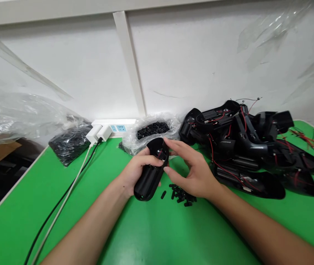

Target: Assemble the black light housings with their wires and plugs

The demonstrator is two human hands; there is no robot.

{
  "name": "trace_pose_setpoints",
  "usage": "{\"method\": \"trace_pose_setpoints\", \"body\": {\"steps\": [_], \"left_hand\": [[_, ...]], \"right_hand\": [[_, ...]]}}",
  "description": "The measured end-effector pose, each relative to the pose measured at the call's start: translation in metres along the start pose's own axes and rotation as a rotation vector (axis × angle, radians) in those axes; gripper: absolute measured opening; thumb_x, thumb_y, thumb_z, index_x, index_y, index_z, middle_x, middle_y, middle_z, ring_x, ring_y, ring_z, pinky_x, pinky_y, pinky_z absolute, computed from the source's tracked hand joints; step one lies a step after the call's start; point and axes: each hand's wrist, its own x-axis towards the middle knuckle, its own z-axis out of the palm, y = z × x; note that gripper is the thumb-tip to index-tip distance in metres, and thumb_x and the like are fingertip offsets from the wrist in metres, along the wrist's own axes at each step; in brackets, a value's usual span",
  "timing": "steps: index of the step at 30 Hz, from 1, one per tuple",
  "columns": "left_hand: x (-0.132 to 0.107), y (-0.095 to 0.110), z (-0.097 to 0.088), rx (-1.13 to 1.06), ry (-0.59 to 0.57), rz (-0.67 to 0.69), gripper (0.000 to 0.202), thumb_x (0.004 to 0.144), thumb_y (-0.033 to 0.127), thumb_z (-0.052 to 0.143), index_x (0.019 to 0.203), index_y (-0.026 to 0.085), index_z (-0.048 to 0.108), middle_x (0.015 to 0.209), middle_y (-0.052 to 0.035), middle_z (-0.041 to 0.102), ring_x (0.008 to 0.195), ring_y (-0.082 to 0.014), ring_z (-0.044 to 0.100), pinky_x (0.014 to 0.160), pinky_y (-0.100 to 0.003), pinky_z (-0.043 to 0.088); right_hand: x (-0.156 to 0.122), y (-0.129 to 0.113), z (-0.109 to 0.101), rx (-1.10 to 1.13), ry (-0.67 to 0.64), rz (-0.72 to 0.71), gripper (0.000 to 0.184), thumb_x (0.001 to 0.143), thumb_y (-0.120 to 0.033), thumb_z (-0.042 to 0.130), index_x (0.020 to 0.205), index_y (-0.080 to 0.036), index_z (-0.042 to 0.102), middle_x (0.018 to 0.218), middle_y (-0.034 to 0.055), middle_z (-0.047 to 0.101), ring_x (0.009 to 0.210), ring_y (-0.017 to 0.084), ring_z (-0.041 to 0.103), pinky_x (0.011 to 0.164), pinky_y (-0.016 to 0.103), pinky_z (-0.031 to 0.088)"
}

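**Q:** What fills the view?
**A:** A green workbench (151, 235) runs up to a white wall (63, 70), with clear plastic sheeting (267, 33) hanging on the wall.

**Q:** What's on the bench?
**A:** On the right is a large heap of black housings (236, 147) threaded with red wires (223, 173). At the back sit a white power strip (112, 127) with two white plugs (97, 133), and two clear plastic bags (152, 132) of small black parts. A black cable (60, 200) and a white cable (64, 200) run from the plugs down the bench.

**Q:** And the arms?
**A:** Both forearms reach in from the bottom corners, and the hands meet near the middle of the bench.

**Q:** What are the fingers doing?
**A:** The left hand (138, 171) is closed around a curved black housing (150, 180), fingers wrapped over its upper part. The right hand (194, 171) is open with its fingers spread, and its fingertips (168, 141) touch the housing's top end.

**Q:** Anything smaller?
**A:** Small black pegs (180, 195) lie scattered on the bench, just below the right hand.

**Q:** Any writing?
**A:** The power strip's blue panels (117, 128) carry marks too small to read.
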Motion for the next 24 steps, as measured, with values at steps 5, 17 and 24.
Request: {"method": "trace_pose_setpoints", "body": {"steps": [5,17,24], "left_hand": [[0.000,-0.001,-0.003,0.022,-0.006,-0.046,0.057,0.056,0.029,0.080,0.107,0.018,0.059,0.079,-0.0037,0.067,0.046,-0.0134,0.056,0.034,-0.023,0.048],[0.006,-0.003,0.001,-0.123,0.015,0.126,0.057,0.059,0.026,0.089,0.108,0.017,0.061,0.080,-0.0008,0.067,0.050,-0.0134,0.061,0.044,-0.026,0.056],[0.005,-0.003,0.010,-0.154,0.125,0.180,0.061,0.056,0.021,0.087,0.111,0.014,0.062,0.078,-0.0003,0.070,0.052,-0.0139,0.061,0.042,-0.025,0.056]], "right_hand": [[0.001,0.003,0.001,-0.084,0.077,-0.032,0.064,0.085,-0.016,0.077,0.148,-0.017,0.063,0.136,0.0116,0.069,0.120,0.023,0.071,0.108,0.039,0.059],[0.003,0.002,0.005,0.018,0.153,0.022,0.039,0.094,-0.011,0.071,0.132,-0.021,0.069,0.105,0.0050,0.066,0.096,0.015,0.063,0.088,0.034,0.058],[-0.001,0.000,0.010,0.104,0.139,0.098,0.034,0.096,-0.012,0.070,0.128,-0.023,0.070,0.108,0.0030,0.068,0.099,0.014,0.065,0.091,0.034,0.057]]}}
